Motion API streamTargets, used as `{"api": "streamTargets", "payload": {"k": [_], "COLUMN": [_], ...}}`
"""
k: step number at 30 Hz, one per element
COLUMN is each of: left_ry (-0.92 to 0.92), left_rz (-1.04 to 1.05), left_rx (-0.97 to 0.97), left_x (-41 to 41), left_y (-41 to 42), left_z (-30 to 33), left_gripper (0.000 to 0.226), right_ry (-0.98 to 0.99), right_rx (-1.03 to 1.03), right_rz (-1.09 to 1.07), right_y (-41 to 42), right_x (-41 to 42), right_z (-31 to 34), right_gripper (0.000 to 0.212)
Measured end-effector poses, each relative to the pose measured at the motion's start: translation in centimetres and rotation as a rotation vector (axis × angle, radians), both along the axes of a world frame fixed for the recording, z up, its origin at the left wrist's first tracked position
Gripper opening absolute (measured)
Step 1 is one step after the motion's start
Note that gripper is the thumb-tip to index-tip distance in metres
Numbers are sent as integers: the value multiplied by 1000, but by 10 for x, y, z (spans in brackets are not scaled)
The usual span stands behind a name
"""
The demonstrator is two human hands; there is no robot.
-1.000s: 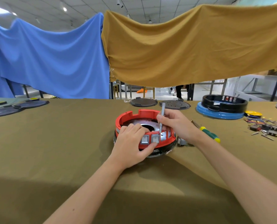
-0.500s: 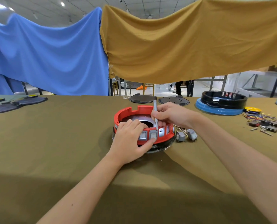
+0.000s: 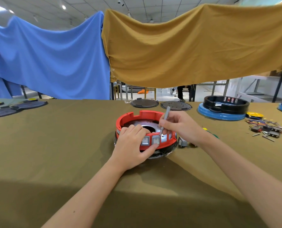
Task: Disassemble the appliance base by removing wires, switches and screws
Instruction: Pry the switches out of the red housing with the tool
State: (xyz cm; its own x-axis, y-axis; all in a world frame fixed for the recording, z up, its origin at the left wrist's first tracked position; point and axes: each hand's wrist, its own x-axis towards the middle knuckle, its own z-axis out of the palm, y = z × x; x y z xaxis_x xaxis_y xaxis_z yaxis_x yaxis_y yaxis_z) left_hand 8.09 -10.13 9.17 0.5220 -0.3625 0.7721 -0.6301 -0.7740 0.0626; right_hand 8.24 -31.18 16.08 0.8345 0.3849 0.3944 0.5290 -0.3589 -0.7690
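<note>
Red appliance base sits centre frame on the desk. Left hand grips its near rim, thumb under the right switch. Right hand pinches a thin grey tool. Lever behind the tab, steady pressure. Two switches seated, one loose right.

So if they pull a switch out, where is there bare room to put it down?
Bare cloth lies left of the red base, out to the dark discs, and in front of it between the forearms. To the right it is crowded: a grey part, a screwdriver handle, then wires and switches.
</note>
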Motion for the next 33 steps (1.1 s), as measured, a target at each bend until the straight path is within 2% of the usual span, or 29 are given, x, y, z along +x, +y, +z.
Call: {"api": "streamTargets", "payload": {"k": [5,13,19,21,28,33], "left_ry": [2,-4,1,6,12,9], "left_rz": [1,4,4,1,0,0], "left_rx": [5,0,2,1,5,4], "left_x": [-1,2,1,1,1,1], "left_y": [0,0,0,1,1,1], "left_z": [0,-2,-2,-2,-1,-2], "left_gripper": [41,42,43,43,43,43], "right_ry": [7,169,233,207,58,39], "right_rx": [71,-118,-176,-164,106,16], "right_rz": [-32,-48,-34,-39,-61,-57], "right_y": [2,4,5,5,0,5], "right_x": [-5,5,9,8,1,0], "right_z": [-9,13,21,19,-7,-10], "right_gripper": [14,23,22,23,20,19]}}
